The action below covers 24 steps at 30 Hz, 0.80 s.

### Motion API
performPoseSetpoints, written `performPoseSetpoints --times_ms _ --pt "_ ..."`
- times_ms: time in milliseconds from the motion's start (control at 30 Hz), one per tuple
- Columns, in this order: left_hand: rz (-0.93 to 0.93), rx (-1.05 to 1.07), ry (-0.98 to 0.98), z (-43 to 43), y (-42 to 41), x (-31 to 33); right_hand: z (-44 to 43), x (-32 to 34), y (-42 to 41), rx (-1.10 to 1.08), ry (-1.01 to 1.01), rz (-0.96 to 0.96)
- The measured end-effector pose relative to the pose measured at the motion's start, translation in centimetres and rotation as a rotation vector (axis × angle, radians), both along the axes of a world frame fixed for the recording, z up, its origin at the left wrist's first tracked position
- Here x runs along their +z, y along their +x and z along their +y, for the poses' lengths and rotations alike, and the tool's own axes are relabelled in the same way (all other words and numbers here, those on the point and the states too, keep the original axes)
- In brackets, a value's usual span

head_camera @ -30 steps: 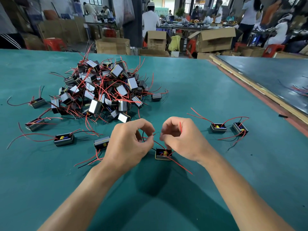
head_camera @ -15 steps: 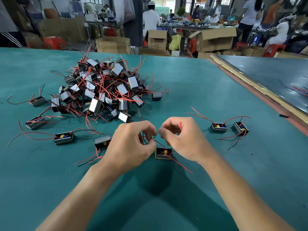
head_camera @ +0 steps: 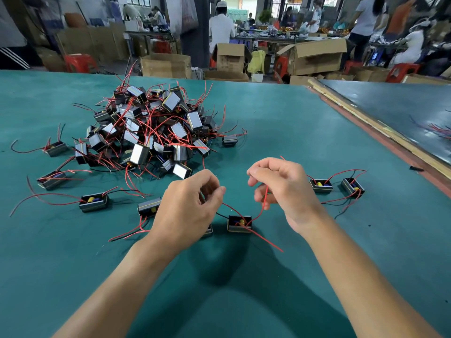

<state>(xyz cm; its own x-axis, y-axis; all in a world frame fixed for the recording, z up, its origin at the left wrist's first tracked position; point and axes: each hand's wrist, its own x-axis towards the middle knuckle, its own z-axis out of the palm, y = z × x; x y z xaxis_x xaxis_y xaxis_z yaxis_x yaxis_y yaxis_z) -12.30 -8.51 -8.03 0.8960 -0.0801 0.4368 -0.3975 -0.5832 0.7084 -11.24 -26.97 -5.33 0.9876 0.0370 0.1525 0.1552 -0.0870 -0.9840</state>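
1. Green covering ran across the whole table (head_camera: 280, 132), and a small open black module (head_camera: 239, 223) with a yellow part inside lay flat on it, near the table's front edge, between the two hands and a little closer to the person than either.
2. The left hand (head_camera: 188, 211) hovered just left of that module with its fingers curled in. Thumb and forefinger tips met on a red lead (head_camera: 228, 208) that sloped down into the module.
3. The right hand (head_camera: 283, 189) hung above and to the right, also curled. Its fingertips pinched a second red lead (head_camera: 263, 206) that dropped in a curve to the module's right end.
4. A third red lead (head_camera: 266, 241) trailed loose from the module across the table towards the person.
5. A heap of modules (head_camera: 151, 132) tangled in red wire sat beyond the left hand, well apart from the held one.
6. Two finished-looking modules (head_camera: 321, 186) sat side by side just right of the right hand.
7. Several single modules (head_camera: 94, 202) lay scattered to the left, each with its wires sprawled.
8. Cardboard boxes (head_camera: 317, 57) stood on the floor past the table's far edge.
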Motion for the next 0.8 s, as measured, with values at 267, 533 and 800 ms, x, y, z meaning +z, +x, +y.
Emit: performPoseSetpoints --times_ms 267,533,800 --pt "-0.006 0.046 -0.043 -0.1 0.2 0.2 -0.9 0.1 0.2 0.209 0.092 0.079" --pt "0.182 -0.039 -0.289 0.0 0.1 0.9 -0.4 -0.6 0.1 0.167 -0.133 -0.063" --pt "0.315 -0.082 -0.464 0.1 0.1 1.5 -0.6 0.2 0.2 -0.022 -0.178 -0.015"
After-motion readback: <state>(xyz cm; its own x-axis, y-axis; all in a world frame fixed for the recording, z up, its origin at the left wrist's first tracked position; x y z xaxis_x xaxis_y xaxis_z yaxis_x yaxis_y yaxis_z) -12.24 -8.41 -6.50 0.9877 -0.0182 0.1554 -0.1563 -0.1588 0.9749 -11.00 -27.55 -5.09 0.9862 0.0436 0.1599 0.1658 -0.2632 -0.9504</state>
